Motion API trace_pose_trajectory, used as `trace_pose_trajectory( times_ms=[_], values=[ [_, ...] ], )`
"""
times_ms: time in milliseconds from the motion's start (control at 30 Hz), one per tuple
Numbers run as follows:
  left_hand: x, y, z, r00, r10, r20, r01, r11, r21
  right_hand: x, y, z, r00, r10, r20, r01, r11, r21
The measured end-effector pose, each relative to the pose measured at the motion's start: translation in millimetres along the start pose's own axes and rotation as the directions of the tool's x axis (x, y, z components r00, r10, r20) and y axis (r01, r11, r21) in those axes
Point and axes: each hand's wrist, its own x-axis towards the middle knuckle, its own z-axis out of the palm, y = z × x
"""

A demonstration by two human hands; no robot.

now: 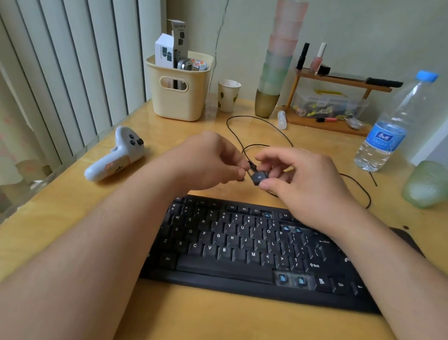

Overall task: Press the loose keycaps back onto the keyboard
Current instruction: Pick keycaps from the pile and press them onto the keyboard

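A black keyboard point(237, 252) lies on the wooden desk in front of me. Bare blue switches show where caps are off: two to the right of the space bar point(291, 280), some near the P key point(291, 229), one in the function row point(267, 215). Above and behind the keyboard, my right hand point(300, 182) pinches a black Alt keycap point(259, 177) between thumb and fingers. My left hand point(212, 163) is curled beside it, its fingertips holding something small and dark at the keycap's left edge; what it is I cannot tell.
A white game controller point(118, 158) lies at the left. A thin black cable point(261, 135) loops behind my hands. A cream basket point(178, 90), paper cup point(228, 94), stacked cups point(280, 58), a wooden rack point(334, 103) and a water bottle point(392, 125) stand at the back.
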Motion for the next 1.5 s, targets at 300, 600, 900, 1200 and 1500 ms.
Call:
trace_pose_trajectory(
  times_ms=[300,600,900,1200,1500],
  values=[
    [-7.1,14.9,19.4,0.947,0.07,0.315,0.033,0.951,-0.308,-28.2,12.1,-11.1,0.99,-0.081,-0.114,0.095,0.987,0.13],
    [-10.9,18.2,18.0,0.951,0.096,0.295,-0.014,0.964,-0.266,-29.4,15.5,-8.1,0.976,-0.205,-0.074,0.211,0.975,0.076],
    [-12.5,21.9,17.7,0.969,0.065,0.237,-0.021,0.983,-0.181,-30.2,9.2,-17.9,0.989,-0.131,-0.066,0.129,0.991,-0.033],
    [-21.8,33.6,22.6,0.959,0.091,0.267,-0.102,0.994,0.027,-35.0,-28.0,-48.3,0.981,0.058,0.185,0.014,0.931,-0.365],
    [-33.7,42.3,25.3,0.856,0.252,0.452,-0.262,0.964,-0.04,-101.1,-31.9,-55.5,0.95,0.216,0.228,-0.159,0.957,-0.242]
  ],
)
